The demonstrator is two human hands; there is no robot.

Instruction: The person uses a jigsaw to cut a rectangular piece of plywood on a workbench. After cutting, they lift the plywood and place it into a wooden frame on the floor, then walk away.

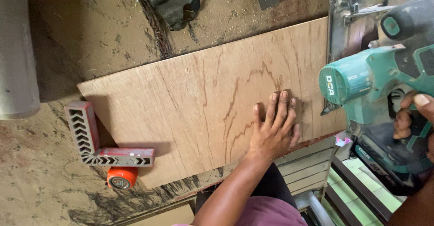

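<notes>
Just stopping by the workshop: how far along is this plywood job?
Done: the plywood board lies flat, its corner in a red corner clamp. In hand: left hand presses it down; right hand grips a green power tool at its edge. No fastening visible yet.

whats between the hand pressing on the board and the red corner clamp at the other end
In the head view, only bare plywood board lies between the left hand and the red corner clamp: wood grain, nothing resting on it.
</notes>
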